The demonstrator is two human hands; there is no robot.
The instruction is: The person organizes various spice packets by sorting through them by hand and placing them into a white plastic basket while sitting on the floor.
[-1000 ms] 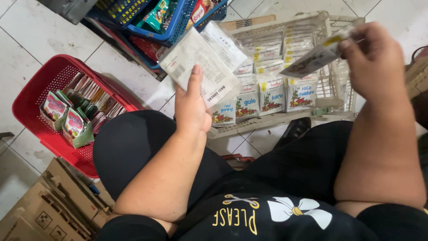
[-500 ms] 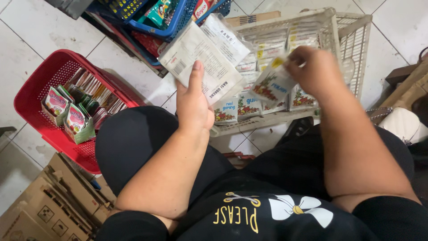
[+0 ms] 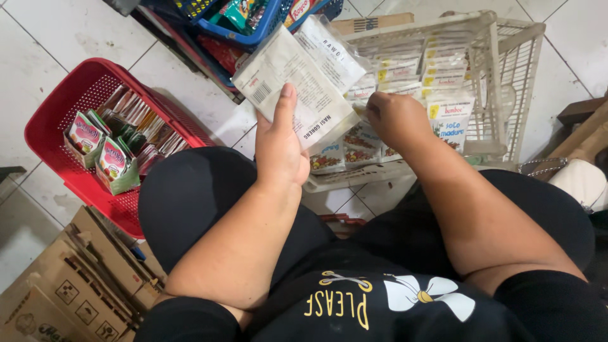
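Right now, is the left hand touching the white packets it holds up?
Touching. The head view shows the left hand with its thumb pressed flat on the white packets.

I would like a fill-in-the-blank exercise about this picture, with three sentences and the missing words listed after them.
1. The left hand holds a fan of white sachets above the person's ____ knee.
2. The right hand reaches into the ____ coloured wire basket of seasoning packets.
3. The basket on the tiled floor at the left side is ____ in colour.

Missing words: left; cream; red
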